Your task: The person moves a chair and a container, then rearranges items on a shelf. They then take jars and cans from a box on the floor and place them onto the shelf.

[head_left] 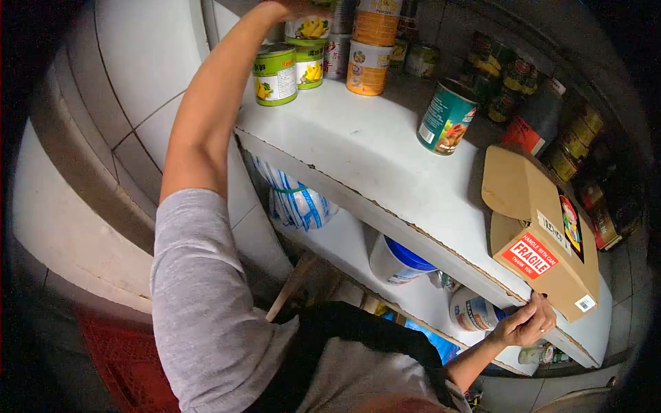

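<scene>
My left arm stretches up to the top of the head view. My left hand (292,8) is at the frame's upper edge, over the stacked green cans (308,63) with yellow fruit on their labels; its fingers are cut off or hidden. Another green can (276,74) stands just below it. Close by are an orange-and-white powder can (368,69) and the one stacked on it. At lower right, my right hand (529,322) is closed around the front edge of the white shelf (337,131), beside a cardboard box (551,255) with a red FRAGILE label.
A teal can (447,117) stands mid-shelf. Behind it are a dark bottle (540,117) and several cans in shadow. The lower shelf holds a wrapped bundle (299,203) and white tubs with blue lids (399,261). A red crate (127,365) lies at lower left.
</scene>
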A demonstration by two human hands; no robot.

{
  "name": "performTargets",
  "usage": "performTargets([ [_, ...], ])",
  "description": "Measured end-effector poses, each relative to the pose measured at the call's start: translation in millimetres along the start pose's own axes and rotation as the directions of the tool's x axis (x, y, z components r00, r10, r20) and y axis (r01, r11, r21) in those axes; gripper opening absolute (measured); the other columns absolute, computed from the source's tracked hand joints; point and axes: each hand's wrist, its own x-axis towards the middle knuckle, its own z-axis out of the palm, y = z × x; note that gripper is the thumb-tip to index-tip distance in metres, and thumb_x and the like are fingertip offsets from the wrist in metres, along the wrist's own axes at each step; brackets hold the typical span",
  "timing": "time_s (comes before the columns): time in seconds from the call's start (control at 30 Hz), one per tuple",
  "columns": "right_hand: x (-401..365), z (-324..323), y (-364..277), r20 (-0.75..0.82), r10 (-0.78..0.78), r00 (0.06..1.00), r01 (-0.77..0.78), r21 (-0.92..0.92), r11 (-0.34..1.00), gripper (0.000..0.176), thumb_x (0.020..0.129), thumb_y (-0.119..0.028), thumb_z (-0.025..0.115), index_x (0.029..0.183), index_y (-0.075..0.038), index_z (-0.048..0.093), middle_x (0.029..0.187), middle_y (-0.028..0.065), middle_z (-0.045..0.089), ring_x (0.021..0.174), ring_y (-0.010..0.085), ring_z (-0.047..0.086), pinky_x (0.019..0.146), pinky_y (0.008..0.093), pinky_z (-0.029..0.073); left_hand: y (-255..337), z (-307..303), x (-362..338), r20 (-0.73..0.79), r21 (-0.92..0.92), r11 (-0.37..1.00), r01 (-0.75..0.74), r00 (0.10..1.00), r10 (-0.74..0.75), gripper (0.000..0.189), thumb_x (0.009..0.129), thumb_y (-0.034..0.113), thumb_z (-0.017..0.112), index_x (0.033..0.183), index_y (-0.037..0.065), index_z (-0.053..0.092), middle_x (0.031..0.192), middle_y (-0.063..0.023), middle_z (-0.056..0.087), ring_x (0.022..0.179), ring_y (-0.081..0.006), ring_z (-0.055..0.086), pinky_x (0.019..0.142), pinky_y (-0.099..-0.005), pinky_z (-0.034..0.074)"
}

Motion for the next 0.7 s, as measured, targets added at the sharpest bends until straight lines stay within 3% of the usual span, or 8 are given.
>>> performTargets([
  [0.07, 1.3, -0.2, 0.5, 0.006, -0.027, 1.0, 0.027, 0.009, 1.0, 0.019, 0.093, -0.011, 0.05, 0.091, 0.001, 0.065, 0.088, 0.0103, 0.062, 0.081, 0.0243, 0.056, 0.075, 0.0377, 0.043, -18.5, 32.0, 6.4, -0.067, 0.074, 0.996, 0.043, 0.997, -0.038, 0.059, 0.085, 0.046, 0.054, 0.132, 0.011, 0.049, 0.137, -0.0139, 0.046, 0.129, -0.0327, 0.037, 0.109, -0.0426, 0.025],
  [0.1, 1.6, 0.5, 0.4, 0.005, -0.025, 1.0, 0.025, 0.007, 1.0, 0.019, 0.093, -0.011, 0.05, 0.091, 0.001, 0.065, 0.088, 0.0103, 0.062, 0.081, 0.0243, 0.056, 0.075, 0.0377, 0.043, -2.4, 5.7, 1.8, -0.028, 0.249, 0.967, 0.054, 0.998, -0.049, 0.055, 0.086, 0.043, 0.053, 0.134, 0.015, 0.048, 0.138, -0.0125, 0.045, 0.129, -0.0325, 0.037, 0.109, -0.0429, 0.026],
  [0.13, 1.1, 0.8, 0.2, 0.0, -0.018, 1.0, 0.018, 0.014, 1.0, 0.02, 0.093, -0.011, 0.049, 0.091, 0.001, 0.065, 0.088, 0.0103, 0.062, 0.081, 0.0244, 0.056, 0.075, 0.0377, 0.043, -5.8, 13.6, 5.0, -0.026, 0.25, 0.967, 0.051, 0.999, -0.046, 0.055, 0.086, 0.043, 0.053, 0.134, 0.015, 0.048, 0.138, -0.0125, 0.045, 0.129, -0.0325, 0.037, 0.109, -0.0429, 0.026],
  [0.2, 0.2, 1.0, -0.2, 0.0, -0.004, 1.0, 0.004, 0.021, 1.0, 0.02, 0.093, -0.011, 0.049, 0.092, 0.001, 0.065, 0.088, 0.0103, 0.063, 0.081, 0.0244, 0.056, 0.075, 0.0378, 0.043, -13.2, 29.9, 8.6, -0.075, -0.006, 0.977, 0.214, 0.974, -0.214, 0.054, 0.085, 0.039, 0.053, 0.133, 0.014, 0.048, 0.136, -0.013, 0.047, 0.128, -0.0321, 0.038, 0.108, -0.042, 0.027],
  [0.3, 0.2, 0.9, 0.2, 0.008, -0.015, 1.0, 0.015, -0.007, 1.0, 0.02, 0.094, -0.011, 0.049, 0.092, 0.0, 0.065, 0.089, 0.0102, 0.063, 0.081, 0.0244, 0.057, 0.076, 0.0378, 0.043, -33.0, 41.6, -4.5, -0.017, -0.084, 0.995, 0.045, 0.999, -0.047, 0.056, 0.084, 0.036, 0.056, 0.134, 0.014, 0.046, 0.139, -0.012, 0.044, 0.129, -0.0312, 0.037, 0.109, -0.0413, 0.026],
  [0.4, -1.7, 2.2, 2.2, -0.014, -0.022, 1.0, 0.023, 0.014, 1.0, 0.021, 0.094, -0.012, 0.048, 0.092, 0.0, 0.065, 0.089, 0.0104, 0.064, 0.082, 0.0244, 0.057, 0.076, 0.0377, 0.043, 14.1, -34.5, -18.8, 0.173, 0.016, 0.998, 0.068, 0.982, -0.07, 0.062, 0.084, 0.036, 0.058, 0.139, 0.014, 0.04, 0.145, -0.0126, 0.036, 0.133, -0.0307, 0.032, 0.111, -0.0401, 0.024],
  [0.63, -4.8, 3.3, 4.4, -0.032, -0.015, 0.999, 0.014, -0.002, 1.0, 0.022, 0.094, -0.014, 0.048, 0.092, 0.0, 0.065, 0.09, 0.0108, 0.065, 0.081, 0.0246, 0.057, 0.077, 0.039, 0.042, 40.0, -25.1, -39.3, 0.138, -0.13, 0.971, 0.2, 0.973, -0.182, 0.073, 0.082, 0.039, 0.061, 0.144, 0.015, 0.031, 0.15, -0.0142, 0.026, 0.137, -0.0313, 0.025, 0.113, -0.0387, 0.019],
  [0.7, -3.9, 3.6, 3.8, -0.031, -0.011, 0.999, 0.011, -0.002, 1.0, 0.022, 0.094, -0.014, 0.048, 0.092, 0.0, 0.065, 0.089, 0.0104, 0.065, 0.081, 0.0245, 0.057, 0.077, 0.0392, 0.042, 39.7, 22.0, -26.6, -0.349, 0.105, 0.92, 0.377, 0.88, -0.321, 0.087, 0.078, 0.046, 0.063, 0.147, 0.013, 0.023, 0.152, -0.0173, 0.019, 0.139, -0.035, 0.016, 0.115, -0.0393, 0.015],
])
